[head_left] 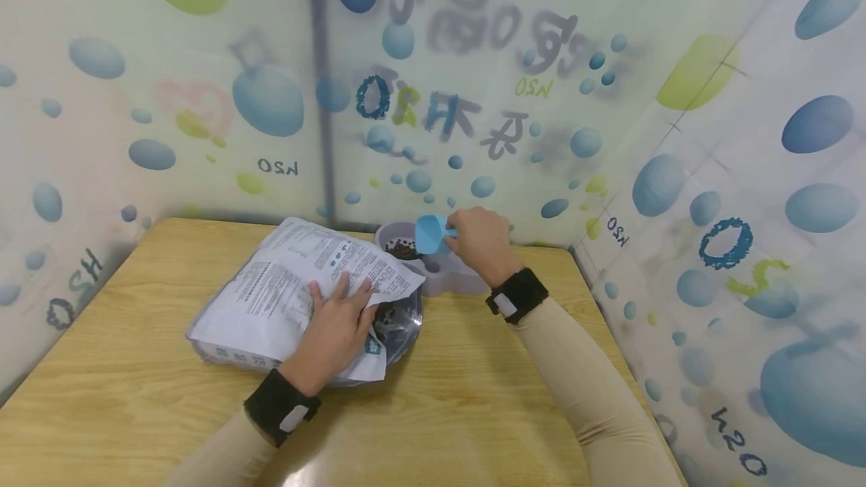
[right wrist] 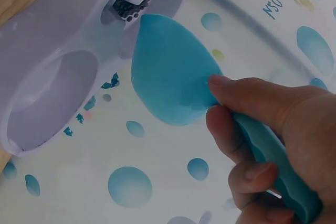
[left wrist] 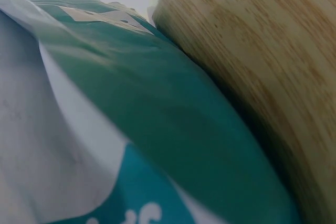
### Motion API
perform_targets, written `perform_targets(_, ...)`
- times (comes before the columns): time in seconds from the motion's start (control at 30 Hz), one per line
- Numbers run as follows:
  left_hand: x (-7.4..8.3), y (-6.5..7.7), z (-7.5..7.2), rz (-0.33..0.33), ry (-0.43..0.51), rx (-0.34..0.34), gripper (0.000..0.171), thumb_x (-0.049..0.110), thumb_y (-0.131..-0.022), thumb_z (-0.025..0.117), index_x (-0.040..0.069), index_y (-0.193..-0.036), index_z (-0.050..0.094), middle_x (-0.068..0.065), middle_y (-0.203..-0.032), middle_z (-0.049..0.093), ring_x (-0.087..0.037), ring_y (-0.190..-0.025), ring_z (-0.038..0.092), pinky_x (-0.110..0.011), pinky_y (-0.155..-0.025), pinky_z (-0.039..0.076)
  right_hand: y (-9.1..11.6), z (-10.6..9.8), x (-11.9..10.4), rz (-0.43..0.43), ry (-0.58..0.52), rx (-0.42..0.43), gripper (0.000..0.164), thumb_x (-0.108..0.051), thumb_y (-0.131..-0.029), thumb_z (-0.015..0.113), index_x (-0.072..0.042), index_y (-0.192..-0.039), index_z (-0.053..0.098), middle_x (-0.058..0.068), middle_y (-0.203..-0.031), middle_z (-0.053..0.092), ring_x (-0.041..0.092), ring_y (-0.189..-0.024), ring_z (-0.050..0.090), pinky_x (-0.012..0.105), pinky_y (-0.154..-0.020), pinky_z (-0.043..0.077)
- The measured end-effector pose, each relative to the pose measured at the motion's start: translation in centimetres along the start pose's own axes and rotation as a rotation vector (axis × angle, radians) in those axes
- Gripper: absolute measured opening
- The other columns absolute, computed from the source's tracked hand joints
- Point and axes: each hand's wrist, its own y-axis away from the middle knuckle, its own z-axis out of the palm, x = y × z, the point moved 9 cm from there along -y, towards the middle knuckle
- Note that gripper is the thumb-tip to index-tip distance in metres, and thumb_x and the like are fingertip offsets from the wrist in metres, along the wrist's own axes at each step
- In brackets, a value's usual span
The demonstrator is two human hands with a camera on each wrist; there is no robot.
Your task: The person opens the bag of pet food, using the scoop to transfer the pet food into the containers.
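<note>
My left hand (head_left: 338, 333) lies with fingers spread on a large white printed bag (head_left: 271, 307), on the table. Dark pellets (head_left: 386, 316) show at the bag's shiny open mouth, right beside that hand. In the left wrist view, the green side of the bag (left wrist: 157, 98) fills much of the picture. My right hand (head_left: 480, 237) grips a light-blue scoop (head_left: 429, 234) by its handle, thumb along the top. The scoop is tipped over a lavender double bowl (head_left: 449, 280). Brown pellets (head_left: 402, 249) lie in its left compartment; the other compartment (right wrist: 52, 103) shows bare inside in the right wrist view.
The wooden table (head_left: 473, 397) is pushed into a corner. A patterned wall covering (head_left: 419, 149) stands close behind the bowl, and another wall (head_left: 710, 246) runs along the right edge.
</note>
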Motion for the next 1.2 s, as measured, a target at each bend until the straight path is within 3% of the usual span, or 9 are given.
perform_targets(0.23, 0.0, 0.0, 0.0, -0.002, -0.006, -0.003, 0.052, 0.029, -0.122, 0.056, -0.001, -0.165, 0.062, -0.021, -0.176, 0.056, -0.056, -0.175, 0.032, -0.097, -0.132, 0.000, 0.3, 0.2, 0.1, -0.007, 0.005, 0.001, 0.024, -0.028, -0.106, 0.089, -0.015, -0.126, 0.092, 0.009, -0.117, 0.092, 0.033, -0.092, 0.087, 0.051, -0.067, 0.071)
perform_targets(0.43, 0.1, 0.0, 0.0, -0.001, -0.002, -0.003, 0.052, 0.027, -0.122, 0.057, 0.000, -0.165, 0.062, -0.022, -0.176, 0.056, -0.057, -0.175, 0.032, -0.097, -0.132, 0.002, 0.7, 0.3, 0.3, -0.008, 0.009, 0.009, 0.025, -0.031, -0.106, 0.089, -0.015, -0.125, 0.092, 0.008, -0.106, 0.091, 0.024, -0.077, 0.079, 0.040, -0.055, 0.060)
perform_targets(0.63, 0.0, 0.0, 0.1, -0.011, -0.003, -0.014, 0.052, 0.028, -0.122, 0.056, 0.001, -0.166, 0.062, -0.021, -0.177, 0.055, -0.056, -0.175, 0.030, -0.096, -0.133, 0.000, 1.1, 0.4, 0.7, -0.005, -0.009, 0.016, 0.027, -0.033, -0.106, 0.089, -0.015, -0.125, 0.091, 0.008, -0.113, 0.092, 0.022, -0.076, 0.079, 0.031, -0.050, 0.052)
perform_targets(0.83, -0.1, 0.0, 0.1, -0.008, -0.015, -0.015, 0.051, 0.028, -0.122, 0.056, 0.001, -0.165, 0.062, -0.021, -0.177, 0.055, -0.056, -0.175, 0.030, -0.097, -0.132, 0.001, 1.6, 0.7, 1.0, -0.009, -0.049, 0.029, 0.026, -0.031, -0.107, 0.087, -0.012, -0.124, 0.091, 0.010, -0.112, 0.091, 0.017, -0.064, 0.068, 0.024, -0.047, 0.037)
perform_targets(0.97, 0.0, -0.1, 0.1, 0.000, -0.021, -0.011, 0.051, 0.028, -0.122, 0.056, 0.001, -0.165, 0.063, -0.020, -0.177, 0.056, -0.056, -0.175, 0.031, -0.097, -0.132, 0.001, 2.0, 1.0, 1.3, -0.001, -0.050, 0.032, 0.025, -0.032, -0.107, 0.088, -0.013, -0.123, 0.091, 0.009, -0.114, 0.091, 0.016, -0.062, 0.066, 0.023, -0.046, 0.034)
perform_targets(1.2, 0.0, 0.0, 0.1, 0.004, -0.024, -0.008, 0.051, 0.027, -0.122, 0.056, 0.001, -0.165, 0.063, -0.020, -0.176, 0.056, -0.056, -0.175, 0.032, -0.097, -0.132, 0.002, 3.1, 1.0, 1.7, 0.006, -0.048, 0.060, 0.027, -0.034, -0.105, 0.089, -0.014, -0.124, 0.091, 0.004, -0.088, 0.085, 0.012, -0.055, 0.054, 0.024, -0.045, 0.025)
